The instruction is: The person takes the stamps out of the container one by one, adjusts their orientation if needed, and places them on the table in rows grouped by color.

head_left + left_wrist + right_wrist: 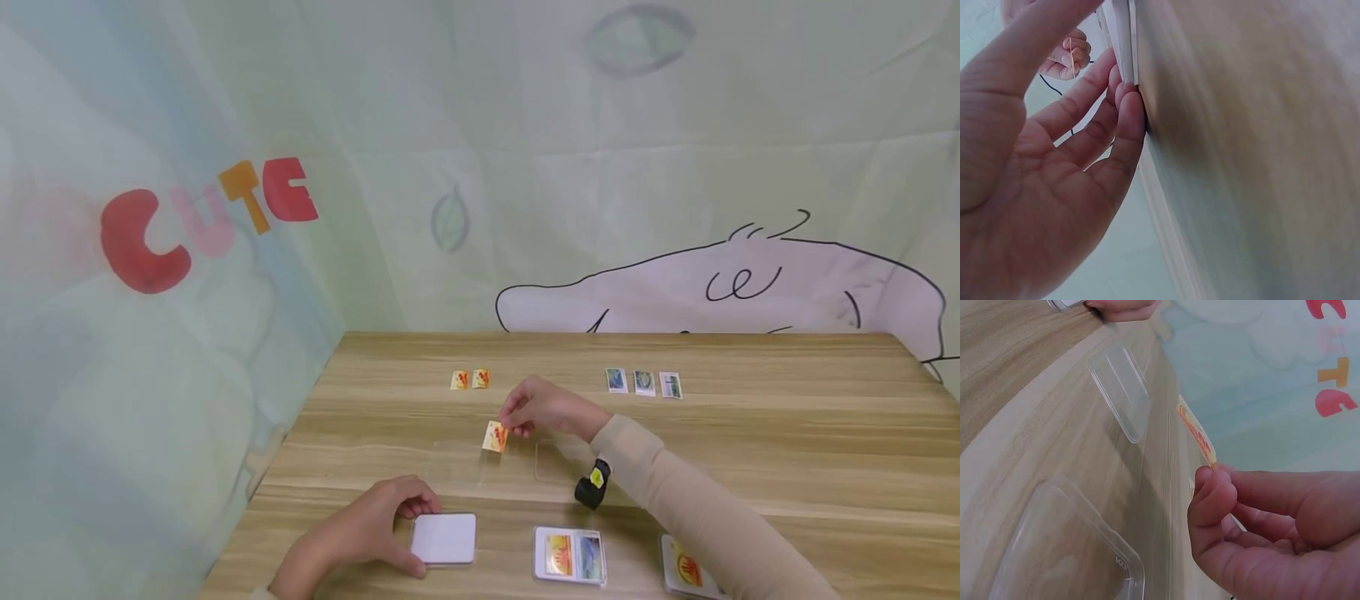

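Note:
My right hand (551,408) pinches a small orange-and-yellow picture stamp (495,437) between thumb and forefinger, held above the table. In the right wrist view, the stamp (1196,432) tilts up from the fingertips. At the front, my left hand (375,521) grips the left side of a clear square case with a white insert (444,538), thumb at its near corner and fingers at the far one. The left wrist view shows fingertips against the edge of the case (1125,44). Two clear lids (1105,403) lie between the hands and the far stamps, hard to make out.
Two orange stamps (481,379) lie at the back left, three bluish-green ones (644,383) at the back right. A case with two stamps (570,554) sits front centre. Another case (686,571) is partly hidden under my right forearm. A printed cloth wall (420,275) borders the table.

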Demonstrator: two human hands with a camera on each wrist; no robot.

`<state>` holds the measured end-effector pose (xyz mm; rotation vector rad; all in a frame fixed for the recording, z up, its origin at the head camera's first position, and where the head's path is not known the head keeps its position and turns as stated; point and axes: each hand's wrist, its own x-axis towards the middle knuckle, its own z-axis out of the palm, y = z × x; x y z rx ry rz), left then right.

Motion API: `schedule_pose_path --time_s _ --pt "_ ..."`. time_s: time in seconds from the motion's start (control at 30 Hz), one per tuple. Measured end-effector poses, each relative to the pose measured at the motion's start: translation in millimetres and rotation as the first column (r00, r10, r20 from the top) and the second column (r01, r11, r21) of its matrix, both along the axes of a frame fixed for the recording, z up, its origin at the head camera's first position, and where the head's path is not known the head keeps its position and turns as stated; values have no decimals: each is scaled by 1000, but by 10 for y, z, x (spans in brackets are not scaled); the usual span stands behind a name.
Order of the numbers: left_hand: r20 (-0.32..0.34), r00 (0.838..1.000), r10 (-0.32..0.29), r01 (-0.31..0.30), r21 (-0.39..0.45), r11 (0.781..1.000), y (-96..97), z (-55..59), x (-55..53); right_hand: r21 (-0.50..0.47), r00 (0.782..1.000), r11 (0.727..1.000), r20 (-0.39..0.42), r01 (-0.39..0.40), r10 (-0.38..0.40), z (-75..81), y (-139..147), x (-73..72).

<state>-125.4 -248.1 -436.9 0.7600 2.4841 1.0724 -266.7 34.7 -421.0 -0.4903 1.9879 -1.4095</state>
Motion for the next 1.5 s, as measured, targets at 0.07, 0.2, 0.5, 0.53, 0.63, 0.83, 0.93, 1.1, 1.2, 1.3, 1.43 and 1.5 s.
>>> schedule_pose_path --time_s 0.07,0.2,0.5,0.53,0.63,0.83,0.93,1.1,1.2,1.3,1.43,1.5 --pt "8 1000 3 -3 -1 1000 0 7 0 3 1000 1000 7 9 -9 5 6 -6" --pt "18 1000 5 -5 1 1000 -1 14 0 14 1000 1000 9 25 -25 17 12 -20" --pt "7 1000 1 -1 13 1000 -5 7 7 34 999 999 2 41 -41 13 26 -88" --pt "7 1000 1 -1 14 1000 -4 6 6 36 999 998 3 42 -42 15 29 -93" --pt "7 1000 3 -3 14 1000 -1 6 7 46 999 998 -4 46 -46 14 40 -107" --pt "16 1000 4 -4 16 1000 -2 12 3 57 998 996 -13 62 -61 14 46 -130" --pt "21 1000 6 -6 10 1000 -1 11 4 58 997 996 -11 70 -70 10 44 -145" --pt "31 999 13 -13 -3 1000 2 11 2 62 997 995 -26 77 -75 -11 48 -185" --pt "28 1000 13 -13 -4 1000 2 11 4 53 996 995 -40 79 -77 -29 52 -213" --pt "19 1000 10 -10 0 1000 3 13 11 53 994 994 -63 91 -88 -43 54 -240" --pt "14 1000 5 -5 3 1000 1 16 9 73 989 991 -100 114 -106 -33 60 -263" --pt "12 1000 3 -3 3 1000 -2 16 5 79 988 989 -105 123 -114 -24 64 -272"
